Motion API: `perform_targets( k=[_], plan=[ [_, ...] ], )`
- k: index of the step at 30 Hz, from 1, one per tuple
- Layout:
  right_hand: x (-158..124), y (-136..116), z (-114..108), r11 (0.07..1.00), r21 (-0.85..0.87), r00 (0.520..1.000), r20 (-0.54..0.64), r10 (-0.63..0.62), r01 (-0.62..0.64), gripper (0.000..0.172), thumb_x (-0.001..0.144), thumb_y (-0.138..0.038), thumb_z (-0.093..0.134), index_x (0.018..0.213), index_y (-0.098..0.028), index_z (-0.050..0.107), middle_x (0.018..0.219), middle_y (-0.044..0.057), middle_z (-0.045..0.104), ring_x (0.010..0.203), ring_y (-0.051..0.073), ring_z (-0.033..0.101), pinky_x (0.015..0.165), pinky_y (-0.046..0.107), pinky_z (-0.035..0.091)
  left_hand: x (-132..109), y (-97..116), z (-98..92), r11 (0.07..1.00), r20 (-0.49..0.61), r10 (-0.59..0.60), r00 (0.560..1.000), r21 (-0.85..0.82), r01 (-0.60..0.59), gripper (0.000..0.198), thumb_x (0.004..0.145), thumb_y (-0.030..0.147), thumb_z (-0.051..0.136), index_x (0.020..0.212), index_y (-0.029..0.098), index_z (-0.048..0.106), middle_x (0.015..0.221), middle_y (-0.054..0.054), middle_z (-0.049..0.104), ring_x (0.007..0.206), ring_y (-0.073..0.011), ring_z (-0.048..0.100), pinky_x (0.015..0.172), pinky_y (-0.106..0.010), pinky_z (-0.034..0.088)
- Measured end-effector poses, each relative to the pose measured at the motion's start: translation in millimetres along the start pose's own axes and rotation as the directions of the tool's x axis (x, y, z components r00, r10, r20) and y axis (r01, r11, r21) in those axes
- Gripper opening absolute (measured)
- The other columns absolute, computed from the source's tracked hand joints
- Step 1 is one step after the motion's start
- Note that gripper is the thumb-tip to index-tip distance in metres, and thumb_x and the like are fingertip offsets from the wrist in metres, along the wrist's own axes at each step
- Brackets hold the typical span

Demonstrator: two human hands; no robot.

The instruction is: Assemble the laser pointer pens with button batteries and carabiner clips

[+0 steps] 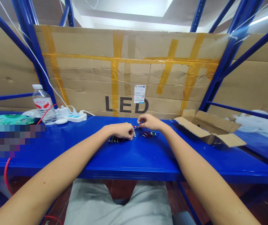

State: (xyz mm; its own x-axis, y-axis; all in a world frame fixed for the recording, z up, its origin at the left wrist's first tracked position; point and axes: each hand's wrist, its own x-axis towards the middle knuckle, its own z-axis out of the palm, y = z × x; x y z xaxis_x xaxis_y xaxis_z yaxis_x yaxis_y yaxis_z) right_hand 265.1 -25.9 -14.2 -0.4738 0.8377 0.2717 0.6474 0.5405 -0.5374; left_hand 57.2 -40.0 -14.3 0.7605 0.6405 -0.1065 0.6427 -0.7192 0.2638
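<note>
My left hand rests low over the blue tabletop with its fingers curled together. Whatever sits in its fingertips is hidden. By those fingertips runs a short row of small silvery metal pieces. Several dark, slim items with shiny ends stick out beneath the same hand. My right hand pinches a small shiny metal piece between thumb and finger. Below it lies a thin red-and-blue item, partly covered. Coloured carabiner-like loops in red, dark and green lie together just under my right wrist.
An opened cardboard box stands at the right, near white plastic wrap. On the left are a water bottle, a white power strip and a green packet. A large taped cardboard sheet closes off the back.
</note>
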Motion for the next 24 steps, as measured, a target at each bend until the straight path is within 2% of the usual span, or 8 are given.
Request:
perform_targets(
  k=[7, 10, 12, 14, 16, 19, 21, 24],
  plan=[
    [-0.8, -1.2, 0.1, 1.0, -0.014, 1.0, -0.002, 0.004, -0.004, 0.013, 0.067, -0.014, 0.062, 0.08, -0.016, 0.062, 0.073, 0.0, 0.063, 0.069, 0.014, 0.056, 0.065, 0.025, 0.042, -1.8, -0.3, 0.1, 0.999, 0.006, -0.014, 1.0, 0.034, 0.014, 0.009, 0.074, 0.025, 0.064, 0.073, 0.017, 0.068, 0.071, 0.0, 0.069, 0.064, -0.0136, 0.058, 0.057, -0.023, 0.038],
    [-0.3, -0.4, 0.1, 1.0, -0.021, 1.0, 0.001, 0.004, -0.004, 0.014, 0.067, -0.013, 0.061, 0.08, -0.016, 0.062, 0.074, 0.0, 0.064, 0.07, 0.014, 0.057, 0.066, 0.025, 0.042, -2.2, -0.2, -1.3, 0.995, -0.095, 0.013, 0.995, 0.097, -0.004, 0.012, 0.077, 0.026, 0.062, 0.077, 0.018, 0.07, 0.073, -0.002, 0.07, 0.064, -0.0142, 0.059, 0.058, -0.024, 0.038],
    [0.1, 0.4, 0.3, 1.0, -0.02, 1.0, 0.003, 0.002, -0.002, 0.015, 0.066, -0.012, 0.061, 0.08, -0.016, 0.063, 0.074, 0.001, 0.066, 0.071, 0.014, 0.057, 0.066, 0.025, 0.043, -0.9, -2.2, -3.2, 0.988, -0.256, 0.049, 0.965, 0.157, -0.008, 0.015, 0.081, 0.027, 0.059, 0.084, 0.019, 0.072, 0.08, -0.004, 0.072, 0.07, -0.0158, 0.062, 0.062, -0.025, 0.04],
    [0.5, 0.8, 1.0, 1.0, -0.009, 1.0, 0.004, -0.001, 0.001, 0.017, 0.066, -0.01, 0.06, 0.081, -0.016, 0.064, 0.074, 0.001, 0.066, 0.07, 0.014, 0.058, 0.065, 0.025, 0.043, 1.9, -5.5, -4.7, 0.981, -0.413, 0.104, 0.905, 0.192, -0.026, 0.019, 0.085, 0.026, 0.056, 0.092, 0.019, 0.072, 0.088, -0.006, 0.073, 0.079, -0.0172, 0.064, 0.069, -0.026, 0.042],
    [0.7, 0.2, 1.9, 1.0, 0.019, 1.0, 0.01, -0.002, 0.002, 0.017, 0.066, -0.01, 0.06, 0.081, -0.016, 0.065, 0.073, 0.001, 0.066, 0.068, 0.014, 0.058, 0.063, 0.024, 0.043, 5.3, -8.6, -5.0, 0.979, -0.509, 0.158, 0.846, 0.192, -0.067, 0.022, 0.09, 0.025, 0.052, 0.098, 0.019, 0.071, 0.094, -0.007, 0.073, 0.085, -0.0176, 0.065, 0.074, -0.027, 0.044],
    [0.8, -2.3, 2.7, 0.995, 0.101, 0.999, 0.042, -0.006, 0.002, 0.016, 0.067, -0.012, 0.059, 0.081, -0.015, 0.064, 0.071, 0.0, 0.066, 0.063, 0.013, 0.057, 0.059, 0.024, 0.043, 9.5, -10.1, -2.5, 0.977, -0.573, 0.197, 0.796, 0.185, -0.109, 0.025, 0.093, 0.026, 0.049, 0.103, 0.018, 0.07, 0.101, -0.007, 0.074, 0.092, -0.0177, 0.066, 0.08, -0.027, 0.045],
    [0.8, -3.9, 2.3, 0.985, 0.17, 0.998, 0.061, -0.013, 0.003, 0.014, 0.068, -0.013, 0.059, 0.081, -0.015, 0.063, 0.069, 0.0, 0.065, 0.06, 0.013, 0.057, 0.057, 0.025, 0.044, 10.2, -8.8, -0.5, 0.976, -0.588, 0.199, 0.784, 0.193, -0.103, 0.026, 0.094, 0.026, 0.048, 0.105, 0.02, 0.07, 0.105, -0.007, 0.074, 0.096, -0.0184, 0.066, 0.084, -0.028, 0.046],
    [0.9, -4.5, 0.9, 0.967, 0.256, 0.998, 0.059, -0.008, -0.008, 0.013, 0.069, -0.014, 0.061, 0.082, -0.015, 0.062, 0.067, 0.0, 0.064, 0.058, 0.012, 0.057, 0.056, 0.025, 0.045, 7.6, -5.7, -0.3, 0.975, -0.585, 0.185, 0.789, 0.211, -0.072, 0.028, 0.093, 0.027, 0.048, 0.108, 0.022, 0.071, 0.105, -0.006, 0.074, 0.097, -0.0193, 0.066, 0.084, -0.029, 0.046]
  ],
)
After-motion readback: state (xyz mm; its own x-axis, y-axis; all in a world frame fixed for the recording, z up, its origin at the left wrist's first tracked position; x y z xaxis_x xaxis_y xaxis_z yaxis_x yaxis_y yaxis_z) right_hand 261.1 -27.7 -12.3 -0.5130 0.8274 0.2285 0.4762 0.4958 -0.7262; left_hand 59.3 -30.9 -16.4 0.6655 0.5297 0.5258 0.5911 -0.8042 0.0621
